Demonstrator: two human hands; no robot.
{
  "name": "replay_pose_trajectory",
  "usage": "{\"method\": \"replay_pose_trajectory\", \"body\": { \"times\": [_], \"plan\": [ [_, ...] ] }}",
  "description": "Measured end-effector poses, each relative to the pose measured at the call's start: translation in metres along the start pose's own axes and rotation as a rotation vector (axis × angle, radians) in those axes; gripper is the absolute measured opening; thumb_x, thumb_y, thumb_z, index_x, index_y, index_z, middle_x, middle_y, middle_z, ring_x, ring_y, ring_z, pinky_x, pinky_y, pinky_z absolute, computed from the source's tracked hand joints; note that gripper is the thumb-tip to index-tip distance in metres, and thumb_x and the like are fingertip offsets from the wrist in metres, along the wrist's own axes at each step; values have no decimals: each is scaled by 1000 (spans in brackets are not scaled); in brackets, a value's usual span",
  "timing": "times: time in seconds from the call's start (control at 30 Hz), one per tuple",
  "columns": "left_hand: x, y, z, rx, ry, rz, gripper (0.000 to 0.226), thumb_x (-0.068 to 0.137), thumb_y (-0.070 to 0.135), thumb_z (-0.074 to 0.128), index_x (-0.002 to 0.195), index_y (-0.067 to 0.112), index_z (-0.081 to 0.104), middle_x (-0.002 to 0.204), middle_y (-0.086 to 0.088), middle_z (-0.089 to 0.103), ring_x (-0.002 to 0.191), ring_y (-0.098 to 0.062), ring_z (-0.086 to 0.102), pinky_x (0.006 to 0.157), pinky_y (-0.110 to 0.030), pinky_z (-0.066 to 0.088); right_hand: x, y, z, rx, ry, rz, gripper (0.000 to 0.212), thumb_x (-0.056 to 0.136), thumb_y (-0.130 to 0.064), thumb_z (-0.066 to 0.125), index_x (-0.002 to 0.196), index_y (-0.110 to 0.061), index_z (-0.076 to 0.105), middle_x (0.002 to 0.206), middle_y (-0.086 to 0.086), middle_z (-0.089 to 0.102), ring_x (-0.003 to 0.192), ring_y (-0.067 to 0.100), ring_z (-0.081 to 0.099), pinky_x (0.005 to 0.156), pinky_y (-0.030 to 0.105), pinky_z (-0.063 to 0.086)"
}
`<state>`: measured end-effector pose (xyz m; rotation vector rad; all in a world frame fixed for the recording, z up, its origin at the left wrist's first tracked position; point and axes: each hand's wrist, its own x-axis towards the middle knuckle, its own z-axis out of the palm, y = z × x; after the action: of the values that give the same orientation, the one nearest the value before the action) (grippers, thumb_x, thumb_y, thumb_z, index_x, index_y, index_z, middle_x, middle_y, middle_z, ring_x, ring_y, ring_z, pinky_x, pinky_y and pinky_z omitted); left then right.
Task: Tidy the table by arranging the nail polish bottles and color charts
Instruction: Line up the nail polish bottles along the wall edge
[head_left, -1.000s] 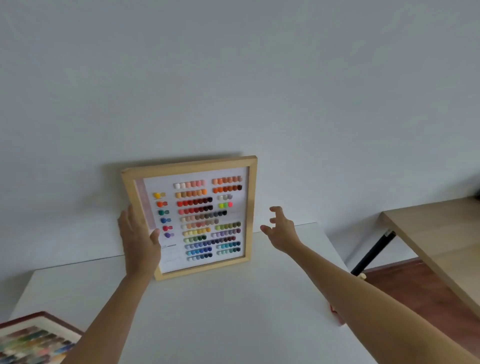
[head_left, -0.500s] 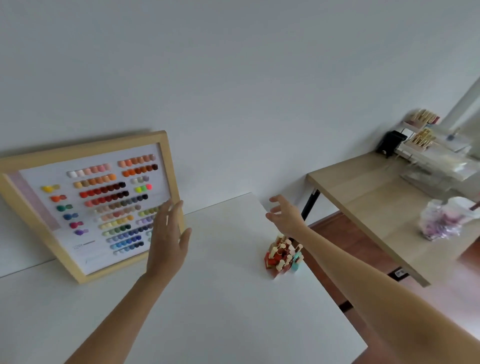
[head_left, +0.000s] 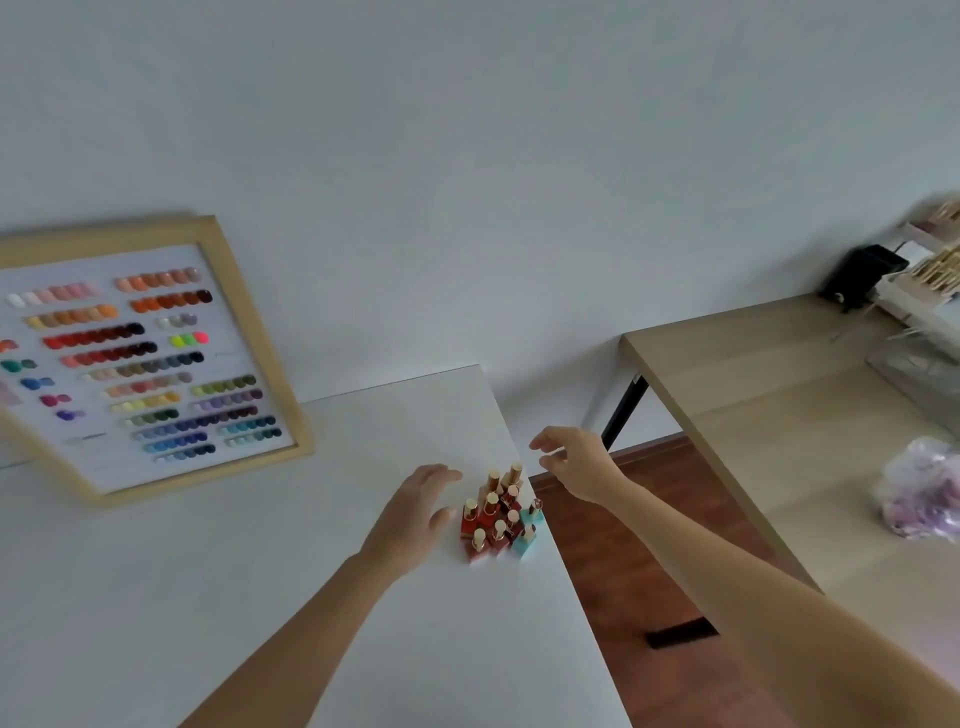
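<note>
A wood-framed color chart (head_left: 140, 358) leans against the wall at the back left of the white table (head_left: 260, 597). A cluster of several nail polish bottles (head_left: 498, 514), red and light blue with gold caps, stands near the table's right edge. My left hand (head_left: 415, 512) hovers just left of the cluster, fingers relaxed, holding nothing. My right hand (head_left: 574, 462) hangs above the table's right edge, just right of and behind the bottles, fingers loosely spread and empty.
A wooden table (head_left: 789, 415) stands to the right across a gap of brown floor. On it are a black device (head_left: 860, 278), clear racks with bottles (head_left: 935, 291) and a plastic bag (head_left: 922, 493).
My left hand left the framed chart and moved right to the bottle cluster. My right hand stayed near the bottles. The camera view swung right and down.
</note>
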<state>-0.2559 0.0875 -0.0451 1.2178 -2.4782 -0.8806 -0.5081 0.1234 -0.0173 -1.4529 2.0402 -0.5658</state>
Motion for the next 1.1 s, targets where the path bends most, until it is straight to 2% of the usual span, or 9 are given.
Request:
{"method": "replay_pose_trajectory", "body": {
  "times": [0.07, 0.23, 0.4, 0.63, 0.7, 0.77, 0.9, 1.0, 1.1],
  "plan": [
    [5, 11, 12, 15, -46, -25, 37, 92, 11, 57, 128, 20, 55, 133, 3, 54, 118, -14, 56, 98, -19, 42, 4, 6, 4, -11, -74, -35, 23, 87, -6, 60, 106, -18, 66, 110, 7, 64, 90, 18, 64, 81, 26, 50],
    [18, 25, 28, 74, -33, -134, 26, 93, 20, 57, 119, 20, 62, 113, -1, 65, 91, -18, 66, 82, -30, 55, 14, 12, 16, -52, -184, -111, 25, 87, -7, 63, 107, -20, 66, 112, 7, 62, 94, 18, 63, 82, 25, 50],
    [26, 28, 35, 110, -31, -177, 19, 95, 16, 55, 110, 14, 66, 101, -7, 68, 89, -21, 64, 81, -34, 55, 24, 17, 25, -74, -195, -165, 22, 87, -9, 63, 105, -20, 67, 109, 7, 64, 91, 17, 63, 79, 22, 49],
    [43, 21, 30, 131, -10, -143, 22, 95, 9, 51, 112, 12, 66, 103, -6, 69, 91, -20, 65, 82, -33, 55, 42, 19, 34, -140, -148, -240, 21, 93, -4, 49, 105, -12, 65, 98, 9, 71, 81, 19, 67, 77, 27, 56],
    [45, 21, 31, 112, -27, -122, 23, 95, 8, 51, 112, 14, 66, 102, -6, 69, 91, -21, 65, 81, -34, 55, 48, 20, 35, -132, -131, -260, 22, 93, -2, 49, 105, -12, 65, 96, 9, 72, 78, 17, 66, 75, 24, 55],
    [46, 22, 35, 101, -47, -101, 24, 95, 12, 53, 115, 17, 65, 105, -4, 68, 93, -18, 66, 83, -30, 55, 52, 20, 37, -121, -126, -279, 21, 93, -2, 50, 103, -12, 66, 95, 8, 72, 76, 14, 65, 73, 22, 54],
    [45, 23, 41, 91, -88, -71, 29, 95, 22, 52, 123, 28, 57, 122, 6, 60, 100, -15, 63, 84, -23, 54, 57, 19, 38, -83, -138, -290, 21, 91, -1, 53, 100, -13, 67, 93, 9, 72, 78, 17, 66, 78, 32, 57],
    [44, 28, 45, 119, -154, -58, 37, 91, 22, 52, 125, 36, 52, 133, 12, 49, 99, -16, 63, 82, -25, 52, 58, 20, 36, -78, -146, -279, 21, 91, -2, 55, 100, -15, 68, 95, 8, 71, 76, 14, 65, 75, 26, 56],
    [44, 34, 49, 122, -146, -88, 32, 88, 36, 57, 120, 35, 55, 132, 10, 47, 95, -20, 65, 80, -28, 52, 57, 20, 36, -87, -158, -273, 21, 91, -3, 55, 99, -17, 68, 97, 7, 71, 74, 13, 64, 72, 22, 54]
  ]
}}
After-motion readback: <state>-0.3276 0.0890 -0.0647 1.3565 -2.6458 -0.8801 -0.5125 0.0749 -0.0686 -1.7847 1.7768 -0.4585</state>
